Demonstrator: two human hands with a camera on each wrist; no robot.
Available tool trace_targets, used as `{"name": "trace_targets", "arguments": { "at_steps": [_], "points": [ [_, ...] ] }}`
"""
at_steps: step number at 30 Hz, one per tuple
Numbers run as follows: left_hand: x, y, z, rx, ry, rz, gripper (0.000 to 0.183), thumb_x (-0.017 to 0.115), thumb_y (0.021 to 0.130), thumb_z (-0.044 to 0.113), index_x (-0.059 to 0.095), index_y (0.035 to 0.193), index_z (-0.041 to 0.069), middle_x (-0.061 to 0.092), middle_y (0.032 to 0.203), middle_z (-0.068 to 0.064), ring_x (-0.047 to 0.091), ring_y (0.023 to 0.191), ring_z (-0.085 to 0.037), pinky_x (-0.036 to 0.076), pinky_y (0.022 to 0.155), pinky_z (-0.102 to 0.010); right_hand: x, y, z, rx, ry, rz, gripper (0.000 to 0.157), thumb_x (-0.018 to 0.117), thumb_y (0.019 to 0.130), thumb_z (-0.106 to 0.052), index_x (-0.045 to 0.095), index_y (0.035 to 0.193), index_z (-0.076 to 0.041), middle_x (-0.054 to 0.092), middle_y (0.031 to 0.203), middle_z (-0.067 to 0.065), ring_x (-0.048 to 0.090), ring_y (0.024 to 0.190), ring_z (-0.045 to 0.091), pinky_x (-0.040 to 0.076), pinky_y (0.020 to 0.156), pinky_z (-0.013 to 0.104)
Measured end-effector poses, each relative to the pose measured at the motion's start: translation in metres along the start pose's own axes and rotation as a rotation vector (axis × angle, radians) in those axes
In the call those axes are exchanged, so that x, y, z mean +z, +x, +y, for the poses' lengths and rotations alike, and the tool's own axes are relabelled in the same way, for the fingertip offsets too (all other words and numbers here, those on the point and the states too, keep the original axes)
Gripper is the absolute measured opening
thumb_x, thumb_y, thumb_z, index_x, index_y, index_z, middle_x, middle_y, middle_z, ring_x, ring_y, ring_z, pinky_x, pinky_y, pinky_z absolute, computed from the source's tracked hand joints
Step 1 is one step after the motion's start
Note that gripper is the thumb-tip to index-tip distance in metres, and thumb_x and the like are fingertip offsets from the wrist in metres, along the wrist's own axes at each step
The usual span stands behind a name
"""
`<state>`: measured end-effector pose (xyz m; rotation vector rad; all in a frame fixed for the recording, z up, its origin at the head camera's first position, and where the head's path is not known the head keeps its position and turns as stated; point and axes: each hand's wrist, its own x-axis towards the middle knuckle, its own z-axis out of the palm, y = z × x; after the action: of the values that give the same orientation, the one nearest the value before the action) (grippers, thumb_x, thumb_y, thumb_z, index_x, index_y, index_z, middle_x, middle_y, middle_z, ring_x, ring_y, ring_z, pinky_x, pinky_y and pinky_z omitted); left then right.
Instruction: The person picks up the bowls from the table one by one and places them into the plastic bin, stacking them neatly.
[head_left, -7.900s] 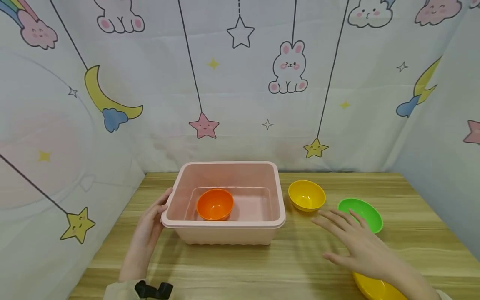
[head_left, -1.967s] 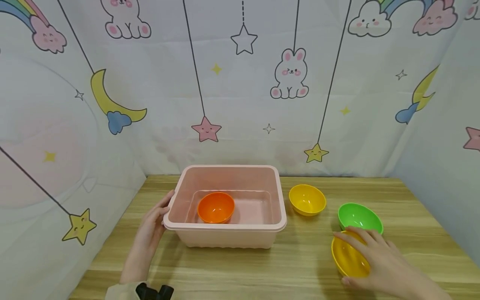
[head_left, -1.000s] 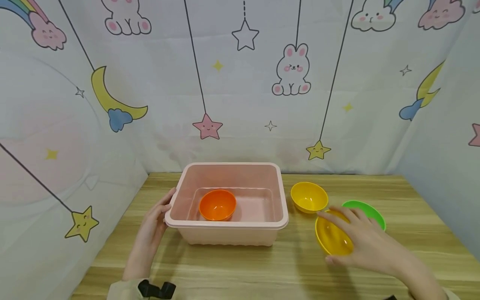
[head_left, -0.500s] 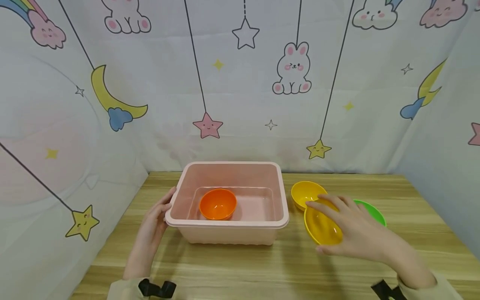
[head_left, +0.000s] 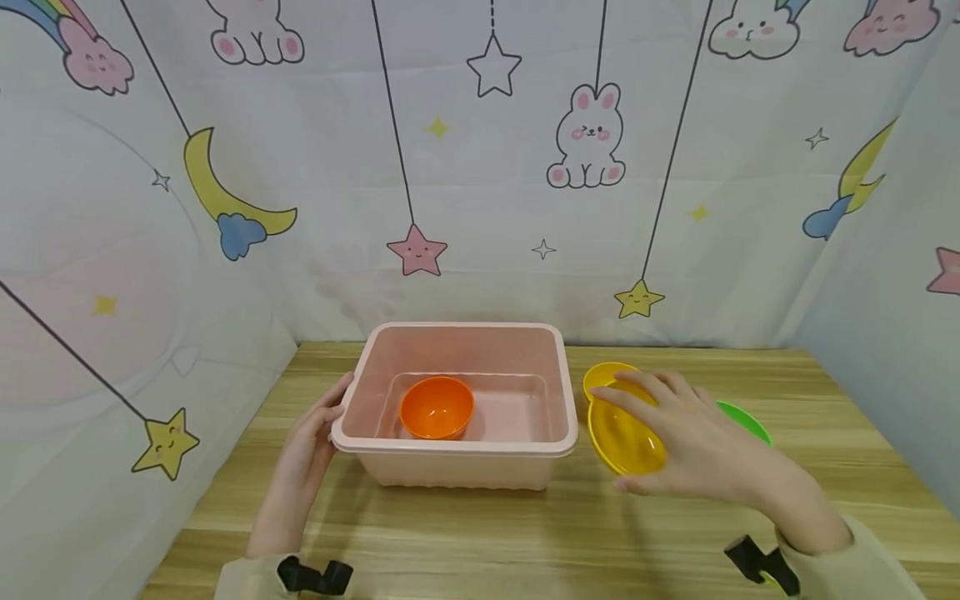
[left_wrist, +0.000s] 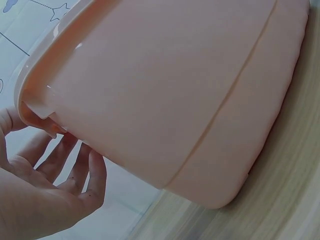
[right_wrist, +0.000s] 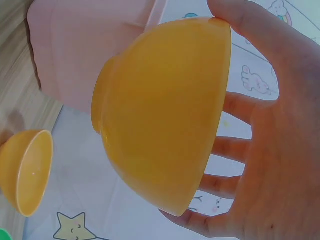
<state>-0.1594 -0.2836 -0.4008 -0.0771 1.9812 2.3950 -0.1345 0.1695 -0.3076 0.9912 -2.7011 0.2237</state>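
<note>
My right hand (head_left: 693, 437) grips a yellow bowl (head_left: 626, 433) by its rim, thumb on the near side and fingers across the far side. In the right wrist view this bowl (right_wrist: 165, 110) hangs above the table, turned on its side. It is just right of a pink plastic bin (head_left: 457, 471), partly covering a second yellow bowl (head_left: 603, 373) in the head view. An orange bowl (head_left: 437, 408) sits upright inside the bin, left of its middle. My left hand (head_left: 303, 437) holds the bin's left rim, its fingers (left_wrist: 95, 175) bent against the outer side.
A green bowl (head_left: 750, 421) stands on the wooden table (head_left: 525, 542) at the right, mostly hidden behind my right hand. A printed cloth (head_left: 495, 183) rises along the table's back edge and both sides.
My right hand, earlier spread by the green bowl, took hold of the yellow bowl at the front right and has carried it left and away, towards the bin. The left hand stays at the bin.
</note>
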Motion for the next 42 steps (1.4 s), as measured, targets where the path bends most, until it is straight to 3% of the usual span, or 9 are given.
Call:
{"name": "trace_targets", "arguments": {
  "at_steps": [8, 17, 26, 32, 42],
  "points": [
    [-0.003, 0.002, -0.002, 0.01, 0.012, -0.004, 0.053, 0.04, 0.101, 0.017, 0.027, 0.152, 0.012, 0.029, 0.157, 0.012, 0.044, 0.122, 0.013, 0.036, 0.098, -0.021, -0.004, 0.015, -0.005, -0.007, 0.008, -0.038, 0.084, 0.062, 0.072, -0.075, 0.038, 0.144, -0.041, 0.043, 0.142, -0.003, 0.04, 0.125, 0.023, 0.041, 0.089, 0.053],
    [-0.002, 0.0, -0.002, 0.006, -0.001, 0.007, 0.053, 0.043, 0.101, 0.018, 0.029, 0.152, 0.012, 0.031, 0.156, 0.013, 0.045, 0.12, 0.015, 0.038, 0.097, -0.018, -0.007, 0.026, -0.008, 0.019, 0.032, -0.084, 0.088, 0.057, 0.069, -0.081, 0.039, 0.144, -0.039, 0.039, 0.145, -0.004, 0.034, 0.131, 0.023, 0.037, 0.096, 0.056],
    [-0.002, 0.0, -0.001, -0.001, 0.011, 0.012, 0.053, 0.042, 0.101, 0.02, 0.029, 0.152, 0.014, 0.028, 0.158, 0.011, 0.043, 0.12, 0.016, 0.034, 0.099, -0.02, -0.008, 0.043, -0.014, -0.069, 0.071, -0.021, 0.088, 0.076, 0.068, -0.06, 0.04, 0.144, -0.034, 0.039, 0.145, -0.001, 0.034, 0.129, 0.024, 0.038, 0.098, 0.054],
    [-0.003, 0.002, -0.002, 0.006, 0.01, 0.013, 0.053, 0.042, 0.101, 0.017, 0.028, 0.152, 0.012, 0.032, 0.156, 0.014, 0.045, 0.119, 0.016, 0.037, 0.097, -0.018, -0.009, 0.051, -0.018, -0.08, 0.084, -0.024, 0.088, 0.075, 0.069, -0.061, 0.04, 0.145, -0.032, 0.038, 0.147, 0.002, 0.034, 0.13, 0.027, 0.037, 0.099, 0.054],
    [-0.003, 0.003, -0.003, 0.011, 0.003, 0.019, 0.053, 0.041, 0.101, 0.016, 0.028, 0.152, 0.01, 0.037, 0.152, 0.019, 0.046, 0.118, 0.015, 0.037, 0.096, -0.02, -0.008, 0.065, -0.025, -0.077, 0.09, -0.007, 0.086, 0.073, 0.069, -0.065, 0.039, 0.143, -0.039, 0.036, 0.148, -0.004, 0.036, 0.128, 0.022, 0.037, 0.097, 0.051]
  ]
}}
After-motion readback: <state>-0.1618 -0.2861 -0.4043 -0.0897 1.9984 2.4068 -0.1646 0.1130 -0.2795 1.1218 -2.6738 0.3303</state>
